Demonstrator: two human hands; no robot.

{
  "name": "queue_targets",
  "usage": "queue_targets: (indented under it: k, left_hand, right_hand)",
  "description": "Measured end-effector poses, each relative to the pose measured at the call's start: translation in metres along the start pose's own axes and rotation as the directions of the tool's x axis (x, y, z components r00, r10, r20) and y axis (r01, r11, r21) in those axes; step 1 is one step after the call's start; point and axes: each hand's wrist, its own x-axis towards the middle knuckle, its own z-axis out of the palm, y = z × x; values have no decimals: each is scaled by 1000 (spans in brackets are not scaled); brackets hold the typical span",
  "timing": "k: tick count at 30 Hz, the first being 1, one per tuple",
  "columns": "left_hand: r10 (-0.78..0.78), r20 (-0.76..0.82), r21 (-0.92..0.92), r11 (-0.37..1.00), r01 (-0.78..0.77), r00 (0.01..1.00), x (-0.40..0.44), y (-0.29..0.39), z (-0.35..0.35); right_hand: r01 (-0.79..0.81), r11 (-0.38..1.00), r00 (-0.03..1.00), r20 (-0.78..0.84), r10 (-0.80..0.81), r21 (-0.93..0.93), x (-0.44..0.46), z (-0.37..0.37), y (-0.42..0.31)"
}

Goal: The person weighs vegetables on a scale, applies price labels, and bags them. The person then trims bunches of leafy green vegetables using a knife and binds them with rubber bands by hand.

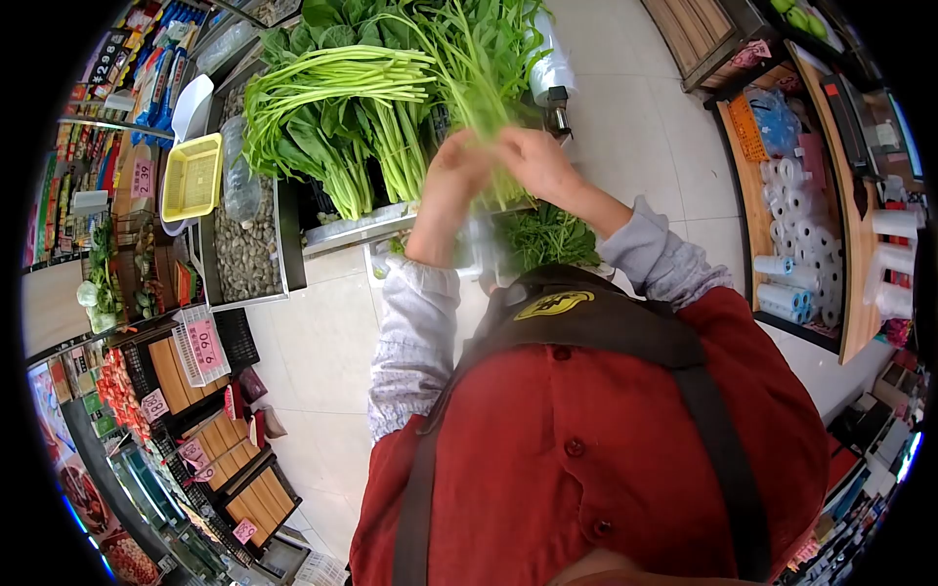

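Both my hands meet over the front edge of a vegetable display. My left hand [457,171] is closed around a bunch of green leafy stems [481,103], blurred by motion. Against it, my right hand [540,164] is also closed on the same bunch. Bundles of long-stemmed greens [342,73] lie to the left on the display, with more upright stalks [396,156] near its metal edge [362,230]. Below my hands is a pile of darker greens [552,239], and something clear and blurred hangs beside it.
A yellow basket [192,178] and a bin of shells [252,256] stand left of the greens. At the right is a wooden shelf [738,195] with plastic rolls and an orange basket [745,127]. Crates with price tags line the lower left.
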Motion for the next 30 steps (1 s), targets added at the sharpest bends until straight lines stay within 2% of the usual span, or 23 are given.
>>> queue_targets:
  k: [2,3,5,6,7,9,11,14,16,17,19,20,22,23,24,27,29,30]
  left_hand:
    - [-9,-18,-5,1000,9,1000,-1,2,-1]
    - [-7,-9,-2,1000,7,1000,-3,4,-1]
    - [-6,1,3,1000,6,1000,-4,3,-3]
    - [-8,1,44,999,8,1000,-3,1,-6]
    - [-10,0,86,996,10,1000,-3,0,-8]
    - [-13,-9,102,995,14,1000,-5,2,-9]
    - [1,-13,163,987,1,1000,-6,3,-12]
    - [-17,-43,169,985,24,999,-7,7,-11]
    - [-6,-52,198,980,16,999,-6,7,-9]
    - [-4,-53,197,980,14,999,-5,6,-9]
    - [-6,-95,165,986,22,995,-2,5,-8]
    - [-4,-92,166,986,19,996,3,0,-10]
    - [8,-133,188,982,18,991,12,-8,-15]
    - [10,-130,190,982,15,992,14,-8,-13]
    - [14,-126,153,988,5,992,15,-8,-11]
    - [47,-120,93,995,-36,992,17,-6,5]
    - [53,-108,112,993,-41,993,22,-6,15]
    - [50,-126,110,993,-36,991,23,-4,23]
  right_hand:
    - [-69,986,997,34,65,154,8,2,4]
    - [-69,985,997,31,65,156,14,0,4]
    - [-300,889,950,195,245,346,29,-5,3]
    - [-428,830,894,297,334,357,38,-7,2]
    - [-427,830,895,296,333,359,45,-7,0]
    - [-567,720,817,386,428,400,55,-5,-2]
    - [-586,714,802,402,442,384,58,-2,-3]
    - [-528,769,836,383,394,360,59,1,-5]
    - [-427,881,881,315,354,204,57,5,-4]
    - [-426,882,881,316,352,203,56,6,-5]
    - [-128,991,981,143,133,-43,51,8,-7]
    - [-126,991,982,140,131,-43,48,10,-9]
    - [8,980,1000,-10,-10,-197,43,16,-9]
    - [9,980,1000,-15,-12,-198,41,20,-3]
    - [64,997,993,-96,-68,-44,37,25,5]
    - [28,984,991,-137,-4,178,34,23,15]
    - [105,994,973,-210,-99,16,21,0,6]
    - [85,995,981,-176,-75,53,12,-13,3]
